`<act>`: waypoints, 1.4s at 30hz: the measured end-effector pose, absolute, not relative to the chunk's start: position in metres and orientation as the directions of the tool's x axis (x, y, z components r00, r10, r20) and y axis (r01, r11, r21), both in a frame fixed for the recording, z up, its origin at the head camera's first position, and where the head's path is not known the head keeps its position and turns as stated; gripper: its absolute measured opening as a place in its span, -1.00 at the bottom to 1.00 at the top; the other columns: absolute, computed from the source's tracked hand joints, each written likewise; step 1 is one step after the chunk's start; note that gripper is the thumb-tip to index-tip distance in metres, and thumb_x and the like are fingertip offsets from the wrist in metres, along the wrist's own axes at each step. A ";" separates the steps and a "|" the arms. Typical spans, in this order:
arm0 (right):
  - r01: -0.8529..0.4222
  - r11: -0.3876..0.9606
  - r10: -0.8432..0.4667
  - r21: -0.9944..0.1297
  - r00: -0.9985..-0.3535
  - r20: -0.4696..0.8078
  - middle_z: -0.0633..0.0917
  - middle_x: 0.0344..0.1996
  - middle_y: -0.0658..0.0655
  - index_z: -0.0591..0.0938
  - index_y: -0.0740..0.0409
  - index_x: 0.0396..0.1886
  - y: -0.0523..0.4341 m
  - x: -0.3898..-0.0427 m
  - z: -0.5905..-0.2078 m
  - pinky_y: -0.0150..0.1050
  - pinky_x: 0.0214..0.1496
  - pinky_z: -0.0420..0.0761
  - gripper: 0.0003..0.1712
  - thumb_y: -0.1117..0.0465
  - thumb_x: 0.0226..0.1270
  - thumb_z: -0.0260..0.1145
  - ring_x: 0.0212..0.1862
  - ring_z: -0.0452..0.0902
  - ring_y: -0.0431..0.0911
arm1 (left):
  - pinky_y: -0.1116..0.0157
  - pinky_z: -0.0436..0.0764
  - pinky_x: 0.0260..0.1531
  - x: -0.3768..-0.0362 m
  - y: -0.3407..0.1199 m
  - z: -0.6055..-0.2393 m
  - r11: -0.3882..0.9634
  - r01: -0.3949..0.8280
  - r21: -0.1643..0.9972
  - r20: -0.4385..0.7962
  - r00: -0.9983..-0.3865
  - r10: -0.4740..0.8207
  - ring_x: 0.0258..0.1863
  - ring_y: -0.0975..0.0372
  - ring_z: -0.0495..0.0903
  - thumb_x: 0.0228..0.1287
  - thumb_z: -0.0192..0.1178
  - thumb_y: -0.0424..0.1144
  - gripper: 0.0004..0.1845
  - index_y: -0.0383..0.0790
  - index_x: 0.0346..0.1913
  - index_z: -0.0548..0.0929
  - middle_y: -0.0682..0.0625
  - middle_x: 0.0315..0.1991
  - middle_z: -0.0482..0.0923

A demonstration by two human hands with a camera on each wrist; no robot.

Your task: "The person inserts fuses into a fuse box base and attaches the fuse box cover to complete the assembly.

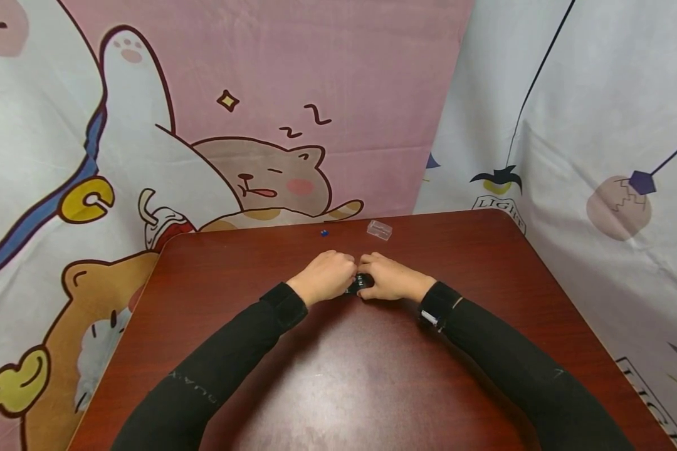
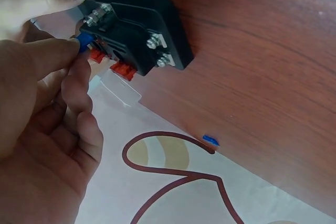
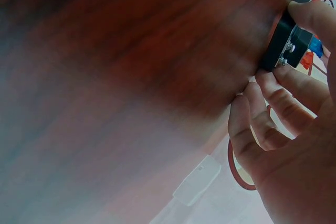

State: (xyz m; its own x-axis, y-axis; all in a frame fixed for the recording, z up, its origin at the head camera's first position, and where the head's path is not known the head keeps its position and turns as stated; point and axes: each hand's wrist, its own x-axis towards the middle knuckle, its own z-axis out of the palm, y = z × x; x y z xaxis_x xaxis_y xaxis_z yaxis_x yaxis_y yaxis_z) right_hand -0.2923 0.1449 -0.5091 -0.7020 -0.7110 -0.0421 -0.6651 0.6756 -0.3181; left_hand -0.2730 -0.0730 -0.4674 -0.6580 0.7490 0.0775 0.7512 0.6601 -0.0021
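A: Nearest, the left hand (image 2: pixel 42 129) pinches a small blue fuse (image 2: pixel 83 41) between thumb and finger, its tip at a slot of the black fuse block (image 2: pixel 139 32).
B: And the right hand (image 1: pixel 392 279)?
A: Curled round the block, steadying it mid-table (image 1: pixel 338 376).
B: So seating the fuse is in hand?
A: I'd judge so; next it needs a straight push beside the red fuses (image 2: pixel 122 69)
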 end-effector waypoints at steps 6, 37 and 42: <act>-0.651 0.680 -0.705 -0.337 -0.706 -0.059 0.60 0.48 0.21 0.65 0.16 0.50 0.145 -0.293 -0.511 0.05 0.52 0.58 -0.25 -0.09 0.44 0.56 0.44 0.51 0.12 | 0.09 0.75 -0.13 -0.271 -0.069 -0.465 0.666 0.746 0.006 0.071 -0.665 0.744 -0.33 0.15 0.71 0.54 0.41 -0.23 -0.86 -0.15 -0.25 0.82 0.00 -0.34 0.74; -0.662 0.674 -0.709 -0.329 -0.704 -0.037 0.67 0.25 0.08 0.72 0.15 0.39 0.145 -0.292 -0.511 -0.05 0.35 0.63 -0.34 -0.09 0.45 0.56 0.24 0.51 -0.01 | 0.19 0.76 -0.18 -0.272 -0.072 -0.469 0.672 0.739 0.050 0.052 -0.674 0.737 -0.32 0.18 0.70 0.57 0.37 -0.25 -0.85 -0.16 -0.22 0.85 0.01 -0.30 0.75; -0.659 0.678 -0.707 -0.326 -0.705 -0.046 0.66 0.23 0.04 0.72 0.12 0.40 0.145 -0.293 -0.511 -0.06 0.33 0.63 -0.34 -0.12 0.46 0.56 0.22 0.50 -0.04 | 0.20 0.74 -0.20 -0.271 -0.073 -0.468 0.673 0.736 0.072 0.051 -0.677 0.734 -0.33 0.21 0.68 0.59 0.35 -0.26 -0.84 -0.16 -0.23 0.84 0.02 -0.30 0.74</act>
